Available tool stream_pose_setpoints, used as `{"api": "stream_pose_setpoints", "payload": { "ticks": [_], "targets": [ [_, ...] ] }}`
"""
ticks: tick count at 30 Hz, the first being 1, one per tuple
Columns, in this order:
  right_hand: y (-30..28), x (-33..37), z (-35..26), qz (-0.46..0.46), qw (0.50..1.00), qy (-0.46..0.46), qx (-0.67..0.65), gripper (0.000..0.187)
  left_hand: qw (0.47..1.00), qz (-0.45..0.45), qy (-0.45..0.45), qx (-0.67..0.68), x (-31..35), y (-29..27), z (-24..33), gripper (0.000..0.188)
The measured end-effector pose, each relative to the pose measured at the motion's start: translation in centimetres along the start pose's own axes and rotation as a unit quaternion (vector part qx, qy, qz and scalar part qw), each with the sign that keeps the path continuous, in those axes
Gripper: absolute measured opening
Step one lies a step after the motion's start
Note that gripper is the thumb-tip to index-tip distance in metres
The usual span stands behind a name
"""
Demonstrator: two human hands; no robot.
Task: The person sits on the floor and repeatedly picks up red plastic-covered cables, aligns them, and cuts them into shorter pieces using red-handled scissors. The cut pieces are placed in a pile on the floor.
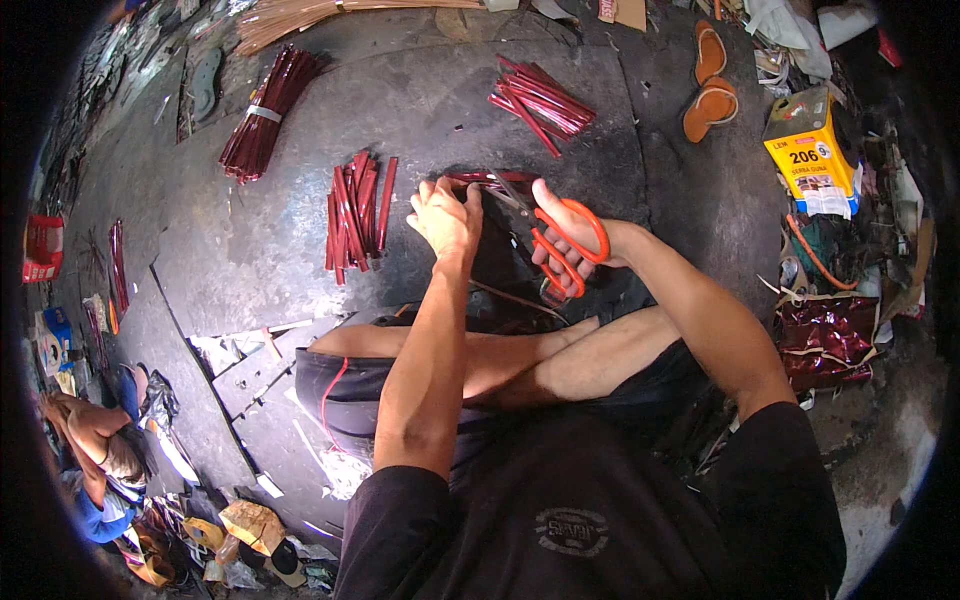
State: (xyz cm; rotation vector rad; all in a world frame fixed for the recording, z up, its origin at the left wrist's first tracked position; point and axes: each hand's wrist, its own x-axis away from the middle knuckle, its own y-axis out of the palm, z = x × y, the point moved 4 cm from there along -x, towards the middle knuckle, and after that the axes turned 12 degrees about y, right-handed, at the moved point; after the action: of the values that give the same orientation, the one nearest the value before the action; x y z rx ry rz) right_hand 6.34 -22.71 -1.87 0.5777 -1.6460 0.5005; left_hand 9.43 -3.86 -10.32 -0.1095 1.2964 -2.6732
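Note:
My left hand (446,219) is closed on one end of some shiny dark red strips (488,180), its fingertips partly hidden. In my right hand (562,248) are scissors with orange handles (603,236). Their blades are apart and reach up to the strips, just right of my left fingers. Whether the blades touch the strips is hard to tell. Left of my left hand lies a loose pile of short red strips (352,218). Another pile of cut strips (547,100) rests farther off, beyond my right hand.
A tied bundle of long red strips (266,115) lies at the far left. Orange sandals (709,107) and a yellow can (812,150) are at the right, above a dark red shiny bag (825,338). Another person (95,440) sits at the lower left, near scattered scraps.

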Motion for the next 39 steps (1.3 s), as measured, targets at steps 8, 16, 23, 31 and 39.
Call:
{"api": "stream_pose_setpoints", "payload": {
  "ticks": [8, 16, 23, 31, 39],
  "targets": [
    [-2.2, 3.6, 3.5, -0.006, 1.0, -0.016, 0.002, 0.125, 0.998, -0.046, -0.002, 0.051, -0.5, -0.5, -0.7, 0.026],
    [-2.2, 2.5, 1.7, -0.015, 1.0, -0.01, -0.014, 0.126, 0.997, -0.056, 0.006, 0.051, -0.8, -0.7, -0.8, 0.023],
    [-2.0, 1.7, 0.7, -0.022, 1.0, -0.004, 0.005, 0.126, 0.997, -0.049, 0.016, 0.053, -0.7, -0.9, -0.7, 0.022],
    [-2.1, 0.9, 0.7, -0.015, 1.0, -0.004, -0.004, 0.127, 0.998, -0.048, 0.023, 0.034, -0.8, -1.1, -0.5, 0.023],
    [-1.6, 1.2, 0.7, -0.013, 1.0, -0.004, -0.006, 0.125, 0.955, 0.019, -0.073, 0.288, -2.0, -1.1, -6.0, 0.03]
  ]
}}
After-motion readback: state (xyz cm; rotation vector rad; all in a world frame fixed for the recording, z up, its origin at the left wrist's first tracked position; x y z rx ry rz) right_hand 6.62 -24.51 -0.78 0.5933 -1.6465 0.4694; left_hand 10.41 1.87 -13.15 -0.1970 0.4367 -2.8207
